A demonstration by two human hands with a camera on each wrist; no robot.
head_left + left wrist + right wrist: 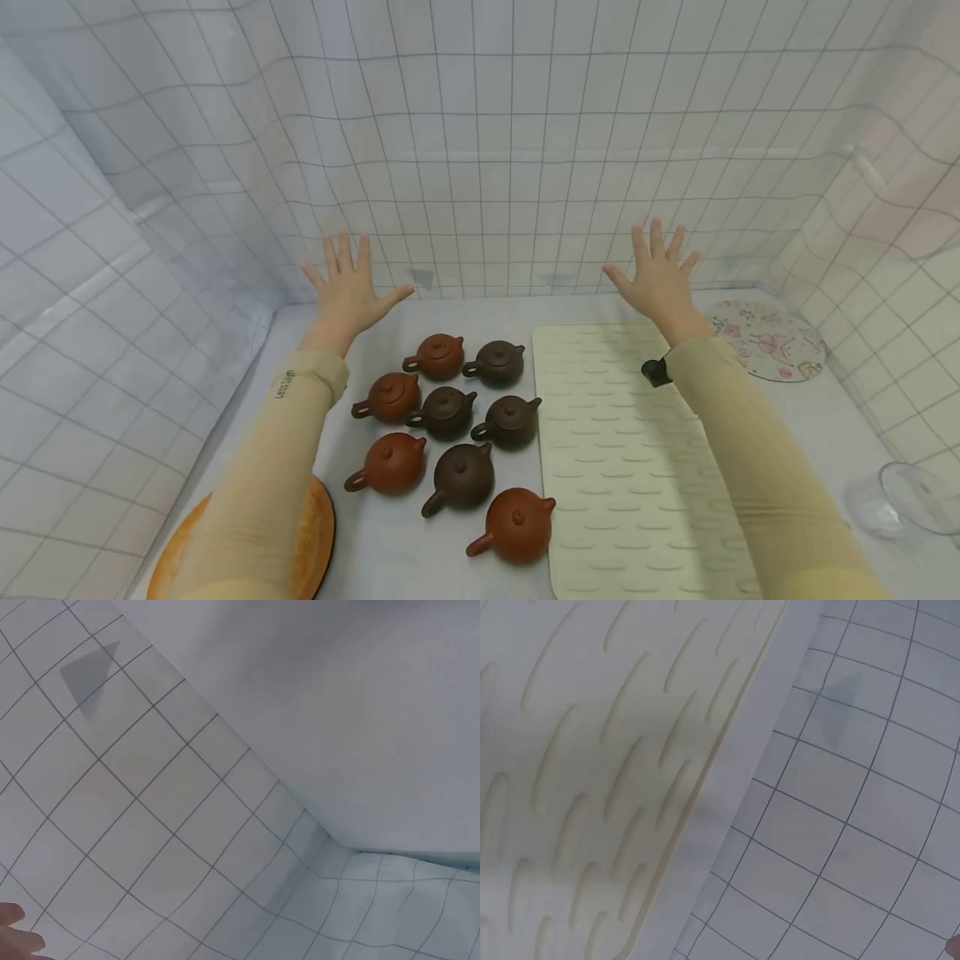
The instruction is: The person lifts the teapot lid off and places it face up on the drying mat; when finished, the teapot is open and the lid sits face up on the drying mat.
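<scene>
Both hands are raised in front of the gridded wall cloth, fingers spread and nothing held. My left hand (347, 296) is beyond the far left of a group of small clay teapots; two of its fingertips (19, 934) enter the left wrist view's lower left corner. Past the far end of a cream mat is my right hand (658, 283), with one fingertip (954, 947) at the right wrist view's edge. Reddish-brown teapots, such as the front one (519, 527), stand among dark brown teapots, such as one near the middle (463, 477). All have lids, spouts and handles.
The cream ridged mat (600, 467) lies right of the teapots. A round floral mat (768, 342) is at the far right, with a clear glass (892, 500) nearer. An orange-brown round item (317, 533) sits partly under the left sleeve. Gridded cloth (517, 167) encloses the table.
</scene>
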